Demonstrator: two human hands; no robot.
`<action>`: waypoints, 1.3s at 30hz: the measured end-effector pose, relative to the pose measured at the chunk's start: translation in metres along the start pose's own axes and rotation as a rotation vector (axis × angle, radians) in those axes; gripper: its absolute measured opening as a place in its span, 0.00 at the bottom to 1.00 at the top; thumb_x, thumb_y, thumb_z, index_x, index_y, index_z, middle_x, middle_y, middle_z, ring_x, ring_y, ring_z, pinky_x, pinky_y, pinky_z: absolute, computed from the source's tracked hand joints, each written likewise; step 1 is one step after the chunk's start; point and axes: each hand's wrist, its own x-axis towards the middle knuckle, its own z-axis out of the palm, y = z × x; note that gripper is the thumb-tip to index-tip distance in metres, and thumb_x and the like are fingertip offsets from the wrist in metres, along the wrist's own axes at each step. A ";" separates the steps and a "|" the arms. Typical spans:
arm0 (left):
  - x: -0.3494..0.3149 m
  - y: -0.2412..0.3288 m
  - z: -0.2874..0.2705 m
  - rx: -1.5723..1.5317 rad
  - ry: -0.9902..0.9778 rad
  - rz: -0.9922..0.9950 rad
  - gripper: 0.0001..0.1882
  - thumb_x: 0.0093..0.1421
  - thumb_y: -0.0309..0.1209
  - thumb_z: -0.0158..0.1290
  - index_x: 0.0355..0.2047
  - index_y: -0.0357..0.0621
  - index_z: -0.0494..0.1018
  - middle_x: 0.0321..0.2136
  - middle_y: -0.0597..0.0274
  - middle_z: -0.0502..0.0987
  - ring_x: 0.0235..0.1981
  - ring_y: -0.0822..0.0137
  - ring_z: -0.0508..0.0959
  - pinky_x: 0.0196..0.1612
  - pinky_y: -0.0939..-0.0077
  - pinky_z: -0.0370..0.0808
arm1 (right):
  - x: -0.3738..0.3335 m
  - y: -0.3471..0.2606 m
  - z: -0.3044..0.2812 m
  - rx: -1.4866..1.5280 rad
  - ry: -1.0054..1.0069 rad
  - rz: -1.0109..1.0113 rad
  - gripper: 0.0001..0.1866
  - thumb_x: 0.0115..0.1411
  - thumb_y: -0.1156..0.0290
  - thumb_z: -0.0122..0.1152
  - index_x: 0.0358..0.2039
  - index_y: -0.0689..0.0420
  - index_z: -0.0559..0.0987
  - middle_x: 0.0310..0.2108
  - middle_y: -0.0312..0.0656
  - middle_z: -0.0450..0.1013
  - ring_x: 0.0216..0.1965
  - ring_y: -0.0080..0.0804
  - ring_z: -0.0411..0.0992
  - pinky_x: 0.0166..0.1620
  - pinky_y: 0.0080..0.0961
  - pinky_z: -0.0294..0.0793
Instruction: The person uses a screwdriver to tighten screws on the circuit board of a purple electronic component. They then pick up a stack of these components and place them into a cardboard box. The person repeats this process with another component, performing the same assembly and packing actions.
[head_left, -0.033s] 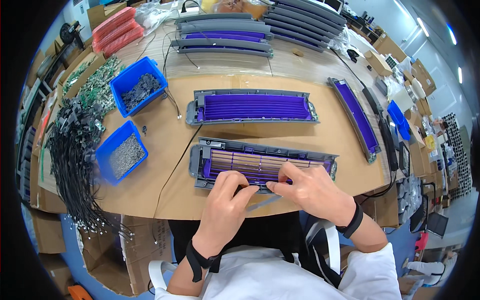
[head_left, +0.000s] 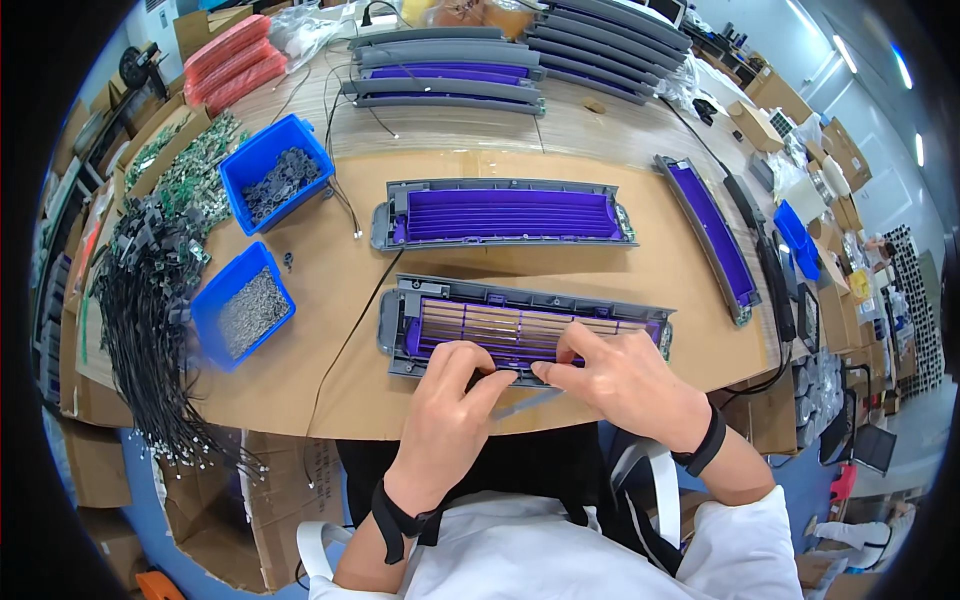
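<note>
In front of me lies a long grey plastic housing with a purple slatted grille set in it. Both my hands work at its near edge. My left hand is closed, thumb and index finger pressed together at the rim. Beside it my right hand pinches at the same edge, just right of the left fingertips. What either pinch holds is hidden by the fingers. A thin, pale grey strip shows just below the rim, between the hands. A second grey housing with a purple slatted panel lies just beyond.
To the left stand a blue bin of dark plastic parts and a blue bin of small metal pieces. Black cables hang over the table's left edge. A narrow purple-lined housing lies at right; stacked grey housings stand behind.
</note>
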 end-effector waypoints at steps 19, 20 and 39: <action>-0.001 -0.014 -0.022 0.056 -0.087 0.053 0.14 0.42 0.16 0.57 0.32 0.40 0.78 0.34 0.57 0.71 0.41 0.56 0.73 0.41 0.65 0.73 | -0.020 0.005 -0.009 0.175 -0.039 0.067 0.14 0.47 0.78 0.64 0.36 0.54 0.83 0.29 0.41 0.71 0.23 0.34 0.74 0.23 0.30 0.73; -0.001 -0.014 -0.024 0.059 -0.093 0.041 0.14 0.42 0.16 0.57 0.32 0.39 0.78 0.34 0.57 0.72 0.41 0.55 0.73 0.42 0.65 0.73 | -0.018 0.005 -0.008 0.170 -0.033 0.070 0.13 0.47 0.77 0.63 0.36 0.54 0.83 0.29 0.41 0.70 0.23 0.33 0.74 0.23 0.30 0.73; 0.007 0.008 0.005 0.021 -0.060 0.079 0.20 0.39 0.17 0.58 0.34 0.49 0.82 0.29 0.60 0.71 0.35 0.58 0.73 0.35 0.70 0.72 | -0.041 0.009 -0.010 0.055 -0.051 0.096 0.14 0.50 0.74 0.61 0.40 0.51 0.82 0.30 0.37 0.70 0.23 0.31 0.74 0.23 0.28 0.73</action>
